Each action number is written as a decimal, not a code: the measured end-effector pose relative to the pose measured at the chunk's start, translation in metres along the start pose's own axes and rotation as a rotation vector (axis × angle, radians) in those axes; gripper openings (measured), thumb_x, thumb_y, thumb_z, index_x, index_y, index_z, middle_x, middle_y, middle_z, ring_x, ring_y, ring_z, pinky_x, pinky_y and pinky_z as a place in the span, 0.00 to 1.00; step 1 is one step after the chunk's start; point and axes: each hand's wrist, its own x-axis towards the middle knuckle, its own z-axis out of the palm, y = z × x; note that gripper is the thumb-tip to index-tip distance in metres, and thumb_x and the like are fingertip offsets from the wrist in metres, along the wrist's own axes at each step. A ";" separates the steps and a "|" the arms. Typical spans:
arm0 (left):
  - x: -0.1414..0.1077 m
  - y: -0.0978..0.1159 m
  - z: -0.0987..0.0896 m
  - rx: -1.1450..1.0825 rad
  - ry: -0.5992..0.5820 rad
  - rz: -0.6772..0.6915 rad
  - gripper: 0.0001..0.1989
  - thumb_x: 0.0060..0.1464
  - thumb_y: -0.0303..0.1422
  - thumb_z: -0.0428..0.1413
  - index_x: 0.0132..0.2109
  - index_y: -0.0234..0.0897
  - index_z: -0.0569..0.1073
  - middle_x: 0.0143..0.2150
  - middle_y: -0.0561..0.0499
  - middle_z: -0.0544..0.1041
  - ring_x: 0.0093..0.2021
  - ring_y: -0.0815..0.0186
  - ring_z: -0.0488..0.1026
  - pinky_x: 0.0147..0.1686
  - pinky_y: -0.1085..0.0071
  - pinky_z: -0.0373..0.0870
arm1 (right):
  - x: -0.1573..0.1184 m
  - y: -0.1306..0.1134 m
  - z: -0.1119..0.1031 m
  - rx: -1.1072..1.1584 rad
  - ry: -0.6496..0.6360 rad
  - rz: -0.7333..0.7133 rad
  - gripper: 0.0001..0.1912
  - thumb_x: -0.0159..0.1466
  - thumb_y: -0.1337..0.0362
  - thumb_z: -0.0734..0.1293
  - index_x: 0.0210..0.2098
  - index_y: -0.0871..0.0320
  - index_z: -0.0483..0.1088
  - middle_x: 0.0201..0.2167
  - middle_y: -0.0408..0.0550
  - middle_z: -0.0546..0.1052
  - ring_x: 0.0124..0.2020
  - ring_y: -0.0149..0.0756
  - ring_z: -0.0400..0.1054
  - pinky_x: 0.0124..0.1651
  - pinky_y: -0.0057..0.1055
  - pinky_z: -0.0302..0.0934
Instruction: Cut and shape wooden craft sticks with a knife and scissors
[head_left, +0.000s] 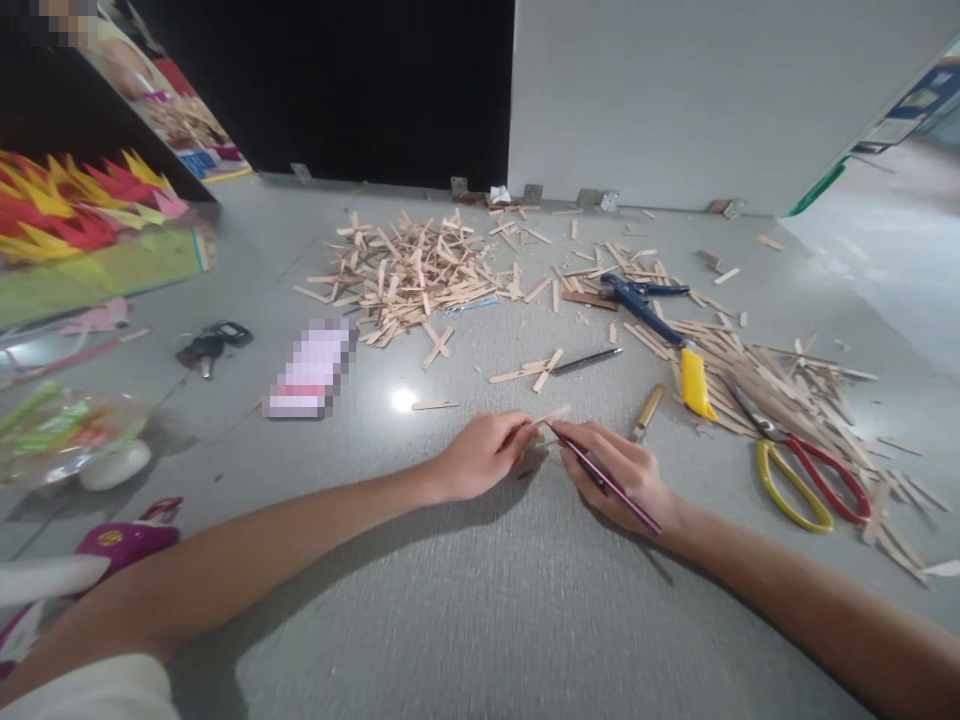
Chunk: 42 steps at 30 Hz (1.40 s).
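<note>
One stick [557,412], I note, juts rightward from my pinching left hand [486,456] toward the pencil [613,485] my right hand [621,468] grips.

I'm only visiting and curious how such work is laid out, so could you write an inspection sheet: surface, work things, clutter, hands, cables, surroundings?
Surface: grey surface, littered with wood, one bright reflection.
Work things: heap of wooden sticks ahead, some crossed; flatter spread of sticks on the right.
Clutter: phone, keys and plastic packet on the left; red-and-yellow-handled scissors and navy-and-yellow hand tool on the right.
Hands: left hand pinches a small stick; right hand holds a striped pencil, tip at that stick.
Cables: nothing seen.
Surroundings: black panel and pale grey panel behind; red and yellow paper spikes at left; another person partly visible, upper left.
</note>
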 end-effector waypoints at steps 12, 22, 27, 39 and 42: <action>-0.001 0.005 -0.002 -0.102 -0.018 -0.022 0.23 0.74 0.39 0.44 0.28 0.39 0.65 0.22 0.56 0.67 0.23 0.69 0.63 0.29 0.72 0.59 | 0.002 0.002 -0.001 0.091 -0.106 0.001 0.13 0.76 0.73 0.60 0.57 0.58 0.68 0.39 0.51 0.81 0.34 0.33 0.79 0.37 0.26 0.75; 0.001 -0.003 -0.001 -0.346 0.050 -0.070 0.21 0.74 0.47 0.44 0.34 0.41 0.65 0.19 0.60 0.62 0.18 0.71 0.56 0.21 0.75 0.55 | -0.001 -0.001 0.000 0.066 -0.039 0.034 0.11 0.77 0.71 0.59 0.55 0.56 0.68 0.36 0.49 0.81 0.33 0.32 0.79 0.36 0.25 0.74; -0.010 0.007 0.005 -0.419 0.128 0.000 0.20 0.75 0.51 0.45 0.43 0.40 0.67 0.23 0.57 0.71 0.20 0.70 0.63 0.21 0.75 0.60 | -0.001 -0.001 -0.003 0.007 -0.026 0.074 0.13 0.77 0.70 0.61 0.58 0.55 0.69 0.35 0.47 0.82 0.31 0.34 0.79 0.35 0.27 0.74; -0.043 0.049 0.006 -0.518 0.161 0.179 0.20 0.79 0.43 0.45 0.68 0.37 0.59 0.29 0.56 0.77 0.20 0.71 0.63 0.21 0.75 0.63 | -0.011 0.005 0.000 0.024 -0.035 0.117 0.21 0.77 0.73 0.60 0.66 0.52 0.68 0.37 0.46 0.83 0.30 0.34 0.78 0.35 0.30 0.78; -0.043 0.050 0.006 -0.523 0.162 0.145 0.19 0.79 0.44 0.46 0.66 0.38 0.61 0.27 0.57 0.76 0.20 0.71 0.63 0.21 0.75 0.62 | -0.010 0.004 -0.001 0.086 0.036 0.172 0.27 0.78 0.73 0.54 0.73 0.50 0.61 0.53 0.55 0.83 0.39 0.37 0.82 0.41 0.36 0.81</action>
